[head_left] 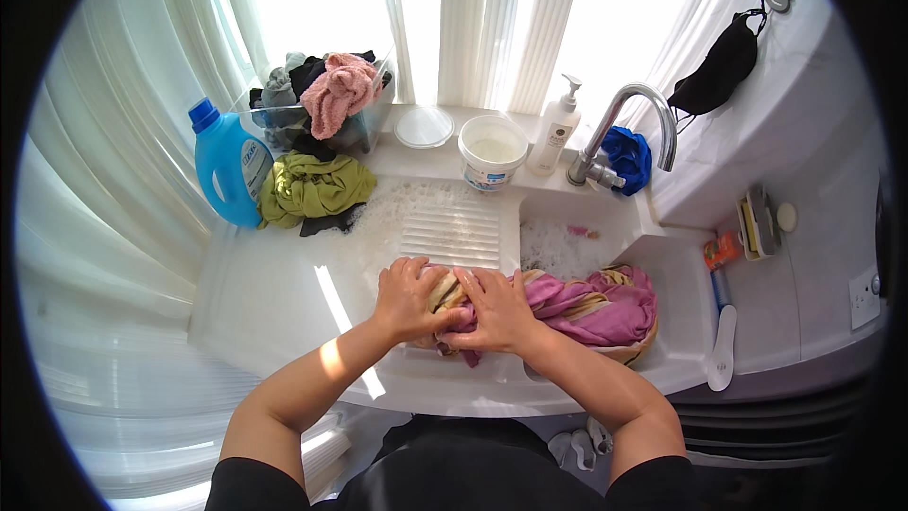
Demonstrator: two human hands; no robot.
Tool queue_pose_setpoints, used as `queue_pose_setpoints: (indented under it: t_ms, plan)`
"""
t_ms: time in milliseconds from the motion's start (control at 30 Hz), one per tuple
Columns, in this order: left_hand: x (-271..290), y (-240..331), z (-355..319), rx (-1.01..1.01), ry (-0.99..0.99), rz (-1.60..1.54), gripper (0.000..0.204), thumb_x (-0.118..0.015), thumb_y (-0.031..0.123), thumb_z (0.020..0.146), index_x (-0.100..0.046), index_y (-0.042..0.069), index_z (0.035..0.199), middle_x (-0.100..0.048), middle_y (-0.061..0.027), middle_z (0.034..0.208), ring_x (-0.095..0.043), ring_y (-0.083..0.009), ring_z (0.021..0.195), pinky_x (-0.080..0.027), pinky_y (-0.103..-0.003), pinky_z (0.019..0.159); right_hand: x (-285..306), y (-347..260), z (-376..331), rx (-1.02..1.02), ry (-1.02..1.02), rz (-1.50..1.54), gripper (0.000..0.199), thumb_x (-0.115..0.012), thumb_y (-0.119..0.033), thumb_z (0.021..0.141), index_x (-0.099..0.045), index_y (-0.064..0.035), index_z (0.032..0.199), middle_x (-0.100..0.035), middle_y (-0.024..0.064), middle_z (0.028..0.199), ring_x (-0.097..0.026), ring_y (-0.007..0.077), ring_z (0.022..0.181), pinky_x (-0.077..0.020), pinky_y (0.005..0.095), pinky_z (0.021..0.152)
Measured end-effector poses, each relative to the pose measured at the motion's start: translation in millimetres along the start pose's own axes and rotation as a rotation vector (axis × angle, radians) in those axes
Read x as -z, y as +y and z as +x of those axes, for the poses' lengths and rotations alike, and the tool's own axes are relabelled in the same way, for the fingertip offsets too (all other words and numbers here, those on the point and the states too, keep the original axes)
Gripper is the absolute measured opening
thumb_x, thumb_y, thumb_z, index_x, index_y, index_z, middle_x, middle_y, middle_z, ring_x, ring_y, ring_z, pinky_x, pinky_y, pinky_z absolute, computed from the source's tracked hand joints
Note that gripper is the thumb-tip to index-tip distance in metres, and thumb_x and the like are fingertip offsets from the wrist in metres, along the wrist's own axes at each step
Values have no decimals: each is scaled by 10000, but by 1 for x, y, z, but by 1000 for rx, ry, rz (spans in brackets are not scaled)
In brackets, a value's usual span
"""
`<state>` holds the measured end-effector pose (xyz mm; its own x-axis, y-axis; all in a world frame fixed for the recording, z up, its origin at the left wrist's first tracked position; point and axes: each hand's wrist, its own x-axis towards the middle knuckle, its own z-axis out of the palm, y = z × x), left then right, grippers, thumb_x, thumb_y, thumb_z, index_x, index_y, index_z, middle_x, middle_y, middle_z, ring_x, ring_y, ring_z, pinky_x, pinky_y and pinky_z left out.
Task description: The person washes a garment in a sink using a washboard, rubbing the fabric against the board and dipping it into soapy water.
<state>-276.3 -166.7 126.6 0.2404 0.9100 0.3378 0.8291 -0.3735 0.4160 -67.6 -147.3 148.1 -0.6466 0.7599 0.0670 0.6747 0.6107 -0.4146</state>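
Pressed flat, side by side, left hand point(407, 298) and right hand point(497, 308), fingers clamped on soft, wet pink and tan cloth point(591, 308), bunched over ribbed white washboard point(452, 235) at six o'clock.

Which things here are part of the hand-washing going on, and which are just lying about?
In use: left hand and right hand pressing the pink and tan cloth on the ribbed washboard; soapy sink.

Lying about: blue detergent bottle, green garment, white tub, pump bottle, black face mask.

Both hands point(454, 308) on pink cloth point(596, 308)
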Motion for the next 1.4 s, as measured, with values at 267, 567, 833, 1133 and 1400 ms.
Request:
queue_pose_setpoints:
  t_ms: [267, 567, 833, 1133, 1400]
  plan:
    - [-23, 6, 12, 132, 227, -162, 268, -666, 343, 824, -707, 86, 889, -664, -138, 907, -589, -333, 919, -420, -477, 791, -23, 9, 18, -12, 19, -73, 706, -676, -595, 694, -587, -122, 1211, -610, 168, 1109, -574, 305, 1055, -421, 508, 930]
    - [-33, -16, 42, 383, 34, -79, 627, -587, 639, 848, -659, 177, 1265, -407, -295, 1444, -316, -520, 1329, -286, -724, 985, -25, 18, 38, -118, 188, -70, 852, -670, -652, 717, -502, -143, 1380, -429, 234, 1429, -407, 406, 1320, -281, 694, 1011]
    - [-29, 21, -5, 62, 227, -100, 571, -727, 533, 744, -667, 125, 1139, -551, -160, 1147, -489, -355, 1040, -375, -484, 887, -48, 18, 1, 192, 431, -162, 692, -661, -483, 737, -513, -79, 1280, -524, 150, 1206, -511, 307, 1067, -367, 531, 921]
    - [-33, -2, 24, 17, 210, -225, 235, -667, 310, 815, -651, 77, 841, -575, -102, 876, -514, -310, 827, -377, -434, 728, -39, 39, 32, 316, 391, -134, 364, -643, -343, 768, -570, -52, 974, -511, 84, 782, -522, 252, 704, -398, 391, 709]
    - [-41, -14, 37, 87, 133, -311, 246, -612, 270, 860, -636, 58, 737, -583, -139, 722, -531, -368, 693, -410, -473, 634, -27, 44, 48, 278, 291, 25, 630, -792, -552, 527, -542, -59, 827, -564, 122, 756, -577, 308, 697, -459, 412, 659]
